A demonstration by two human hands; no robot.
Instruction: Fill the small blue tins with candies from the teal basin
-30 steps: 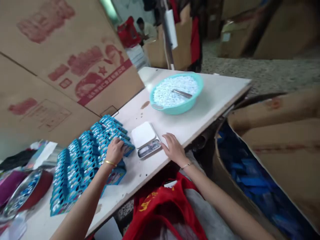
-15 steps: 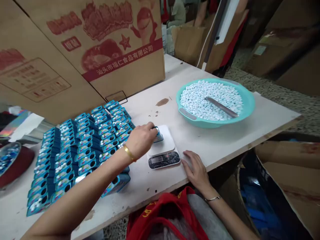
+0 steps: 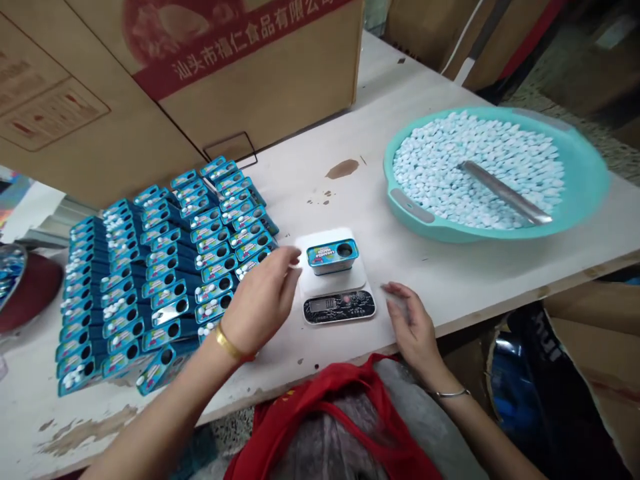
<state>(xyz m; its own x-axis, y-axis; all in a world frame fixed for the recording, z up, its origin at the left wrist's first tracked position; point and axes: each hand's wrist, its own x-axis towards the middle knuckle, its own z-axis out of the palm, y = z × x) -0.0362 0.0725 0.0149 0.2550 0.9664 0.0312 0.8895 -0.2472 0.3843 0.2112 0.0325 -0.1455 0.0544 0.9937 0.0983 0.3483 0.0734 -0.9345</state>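
Note:
On the white digital scale [image 3: 359, 275] stands a small blue candy tin [image 3: 333, 257], its round opening uppermost at one end. My left hand [image 3: 267, 293] is just left of the scale, apart from the tin, with thumb and forefinger apart and nothing seen between them. My right hand [image 3: 414, 327] rests by the table's front edge, right of the scale. Its fingers are loosely bent and apart, holding nothing. Left of my left hand stand rows of similar blue tins [image 3: 165, 267], several with white candies lying on top.
A turquoise basin [image 3: 450, 230] of white candies [image 3: 430, 173] with a metal scoop [image 3: 505, 192] lying in it is at the right. A large cardboard box [image 3: 280, 107] stands behind the tins. A dark red bowl [image 3: 37, 287] sits far left. An open carton [image 3: 575, 360] is below the table at right.
My left hand has let go of the tin on the scale and drawn back to the left. The right hand has stayed beside the scale. The view has tilted down and closer.

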